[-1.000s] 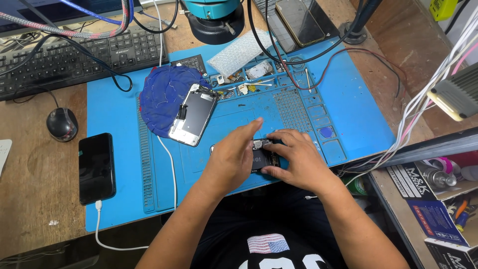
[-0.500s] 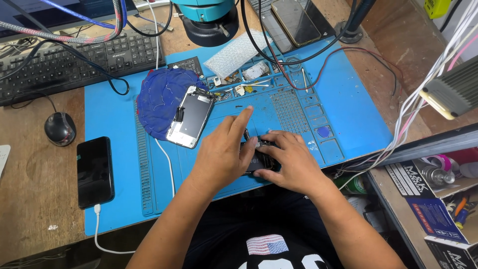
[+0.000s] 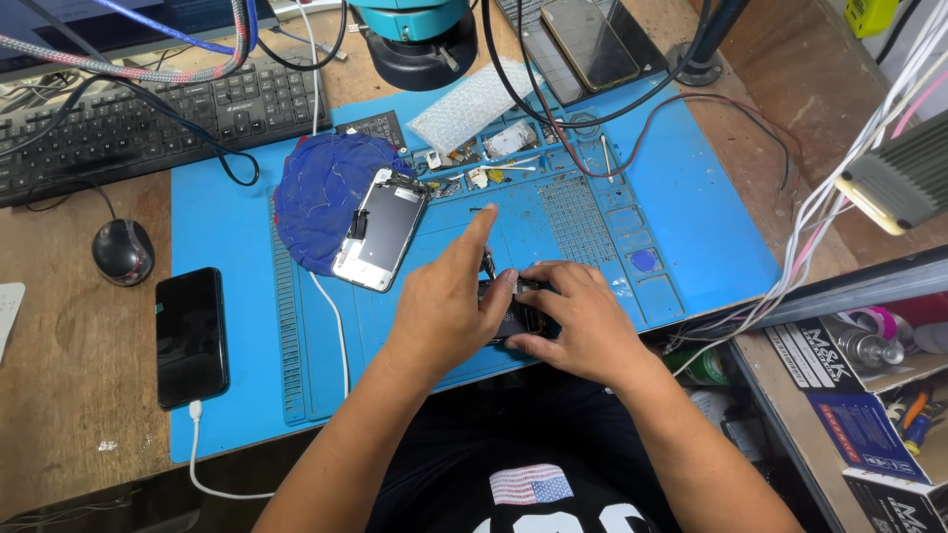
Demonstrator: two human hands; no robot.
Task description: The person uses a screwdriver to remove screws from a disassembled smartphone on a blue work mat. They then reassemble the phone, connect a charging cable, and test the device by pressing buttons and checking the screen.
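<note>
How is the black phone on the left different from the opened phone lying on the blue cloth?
The black phone is whole, with a dark screen up and a white cable plugged in. The opened phone shows pale inner parts. The black phone lies straight on the blue mat, while the opened phone lies tilted, partly on the cloth. Neither is touched by a hand.

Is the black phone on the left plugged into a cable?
Yes, a white cable runs into the bottom end of the black phone on the blue mat.
</note>
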